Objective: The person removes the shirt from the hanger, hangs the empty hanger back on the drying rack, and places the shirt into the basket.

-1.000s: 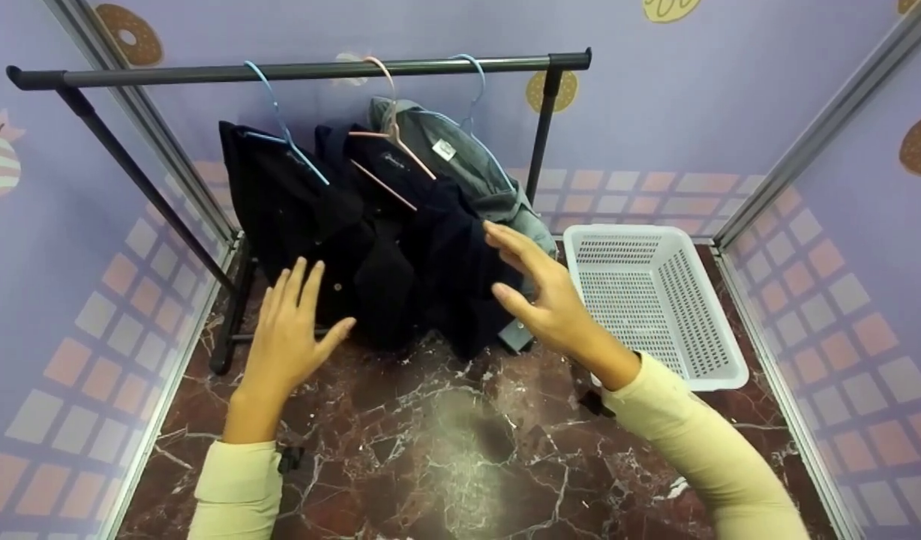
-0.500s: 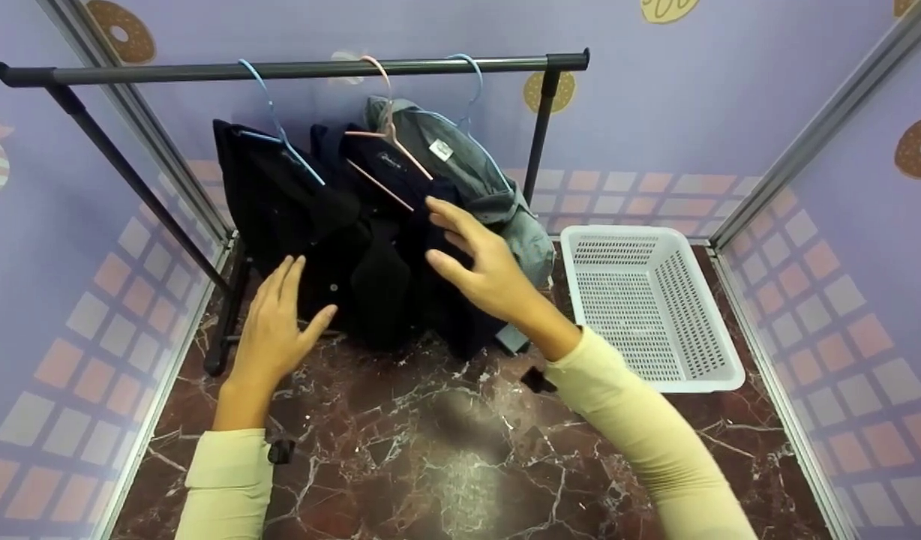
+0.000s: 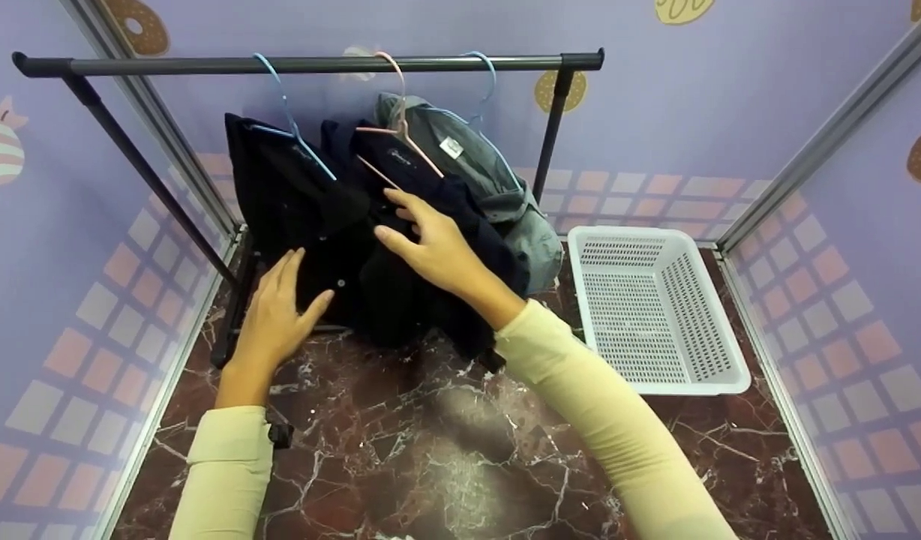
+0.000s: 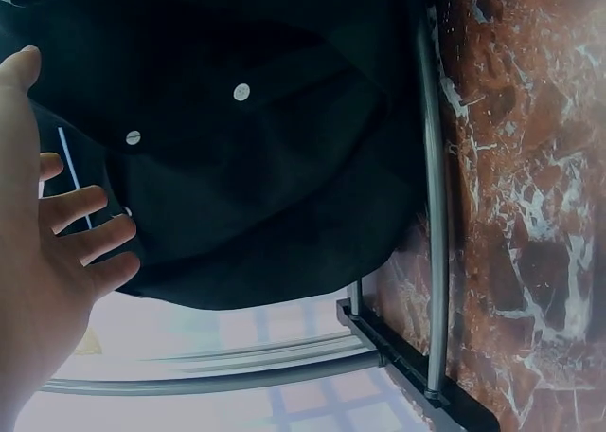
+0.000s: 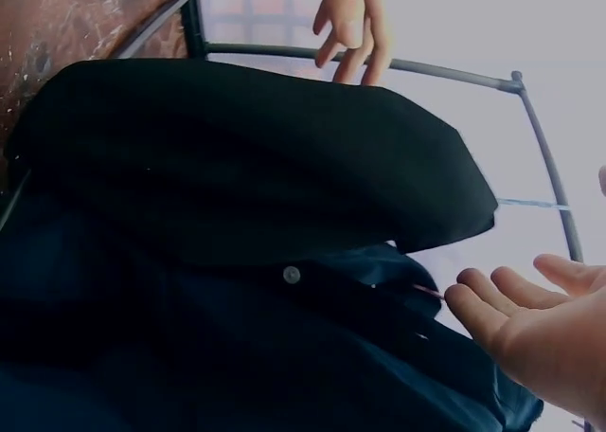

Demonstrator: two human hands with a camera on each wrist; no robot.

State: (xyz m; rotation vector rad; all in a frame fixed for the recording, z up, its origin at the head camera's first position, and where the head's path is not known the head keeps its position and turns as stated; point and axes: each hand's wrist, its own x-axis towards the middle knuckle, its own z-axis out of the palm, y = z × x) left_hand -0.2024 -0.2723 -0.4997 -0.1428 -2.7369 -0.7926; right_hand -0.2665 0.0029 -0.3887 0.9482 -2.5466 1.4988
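A black buttoned shirt (image 3: 273, 187) hangs on a blue hanger (image 3: 310, 156) at the left of the rack. Beside it a navy shirt (image 3: 464, 214) hangs on a pink hanger (image 3: 423, 154). Rightmost is a grey-green shirt (image 3: 535, 247) on another blue hanger (image 3: 498, 154). My left hand (image 3: 274, 311) is at the black shirt's lower left side, fingers extended, holding nothing. In the left wrist view the hand (image 4: 57, 233) is beside the shirt's buttoned front (image 4: 237, 167). My right hand (image 3: 442, 247) overlaps the navy shirt, thumb and fingers apart; the right wrist view shows its palm (image 5: 549, 333) empty.
The dark rail (image 3: 220, 66) of the rack runs across the back. A white perforated basket (image 3: 712, 300) stands on the marbled floor (image 3: 445, 465) to the right. Patterned purple walls (image 3: 670, 90) enclose the space at the back and both sides.
My right hand has moved left from the grey-green shirt's side, across the navy shirt toward the black one. The left hand has shifted only slightly. The garments hang much as before.
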